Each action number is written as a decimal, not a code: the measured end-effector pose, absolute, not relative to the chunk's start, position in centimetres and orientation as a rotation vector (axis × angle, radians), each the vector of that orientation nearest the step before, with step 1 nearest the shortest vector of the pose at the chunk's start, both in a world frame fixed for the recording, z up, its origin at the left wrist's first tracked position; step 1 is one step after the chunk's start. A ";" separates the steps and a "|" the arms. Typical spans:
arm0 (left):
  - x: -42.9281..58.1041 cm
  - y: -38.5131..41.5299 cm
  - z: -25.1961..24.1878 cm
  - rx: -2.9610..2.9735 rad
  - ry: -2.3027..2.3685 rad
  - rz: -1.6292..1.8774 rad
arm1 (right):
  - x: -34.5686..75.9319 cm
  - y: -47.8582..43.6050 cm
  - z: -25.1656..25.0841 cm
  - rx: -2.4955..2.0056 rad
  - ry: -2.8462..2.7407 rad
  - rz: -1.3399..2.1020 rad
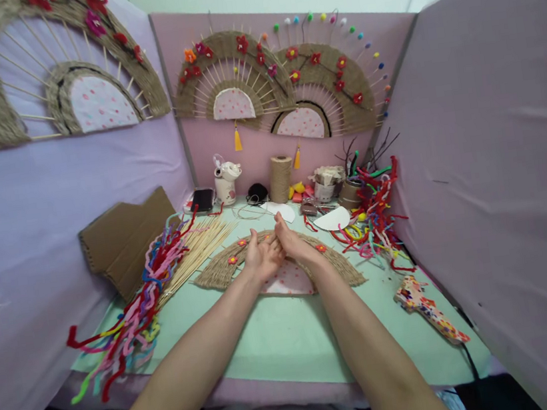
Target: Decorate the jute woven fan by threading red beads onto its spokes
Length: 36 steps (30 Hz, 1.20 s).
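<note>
A half-round twine fan (345, 266) with small red flowers and a pink-spotted white centre lies flat on the table in front of me. Over its middle, my left hand (263, 259) is turned palm up with its fingers stretched towards the right. My right hand (288, 238) is held edge-on with straight fingers, right beside the left fingertips. I see nothing held in either hand. The hands cover part of the fan's upper middle, and I cannot tell whether they touch it.
Pipe cleaners (151, 288) and thin bamboo sticks (195, 245) lie left by folded cardboard (126, 234). A twine spool (280, 178) stands behind. More pipe cleaners (378, 201) and a patterned glue gun (431, 312) are on the right. Finished fans (232, 42) hang on the wall.
</note>
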State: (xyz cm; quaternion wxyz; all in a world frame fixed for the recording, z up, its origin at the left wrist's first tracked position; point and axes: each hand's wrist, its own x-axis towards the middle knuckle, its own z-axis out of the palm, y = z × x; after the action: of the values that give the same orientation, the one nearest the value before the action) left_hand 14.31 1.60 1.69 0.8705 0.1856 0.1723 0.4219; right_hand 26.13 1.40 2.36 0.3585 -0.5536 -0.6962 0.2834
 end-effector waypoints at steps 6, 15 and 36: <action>15.0 1.9 1.0 0.429 0.518 0.874 | 26.1 0.5 1.8 -1.668 -1.877 0.535; 13.7 2.2 1.5 0.423 0.520 0.800 | 28.8 1.4 1.2 -1.554 -1.671 0.351; 13.1 3.4 0.7 1.002 0.817 1.148 | 28.5 1.6 0.5 -1.289 -1.809 0.296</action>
State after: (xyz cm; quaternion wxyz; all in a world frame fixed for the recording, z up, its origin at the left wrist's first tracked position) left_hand 13.11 3.41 0.74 0.6490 0.4408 0.3596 0.5052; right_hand 28.45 1.61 0.49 0.4352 -0.5179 -0.7268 0.1188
